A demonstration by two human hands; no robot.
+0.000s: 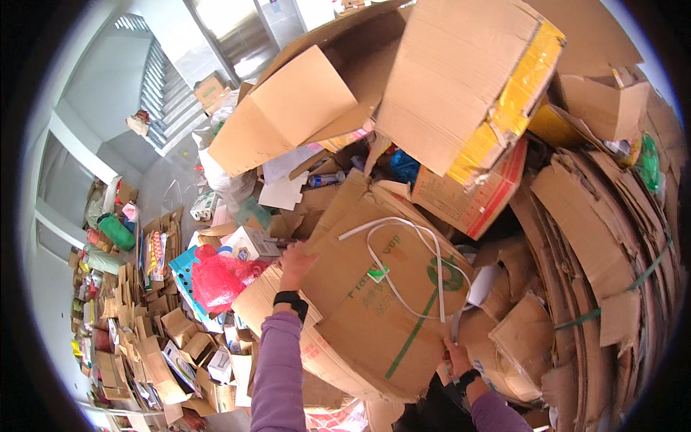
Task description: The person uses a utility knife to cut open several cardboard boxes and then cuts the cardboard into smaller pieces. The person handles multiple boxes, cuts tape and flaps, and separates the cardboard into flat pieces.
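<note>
Before me lies a large brown cardboard box (356,329) with green printing and a green stripe, somewhat crushed. My left hand (297,264) grips its left edge, the fingers partly hidden against the cardboard. Low at the box's right corner, my right hand (458,357) is closed around the handle of what looks like a knife (455,327), its grey blade pointing up beside the cardboard. A loose white plastic strap (402,220) curls across the box's upper face. Near the middle of that face is a small green-and-white scrap (378,274).
Red bubble wrap (218,281) and a blue carton (183,270) lie left of the box. A big taped carton (459,81) leans above. Bundled flattened cardboard (588,227) stands at right. Many small boxes (162,356) cover the left floor; stairs (175,102) rise beyond.
</note>
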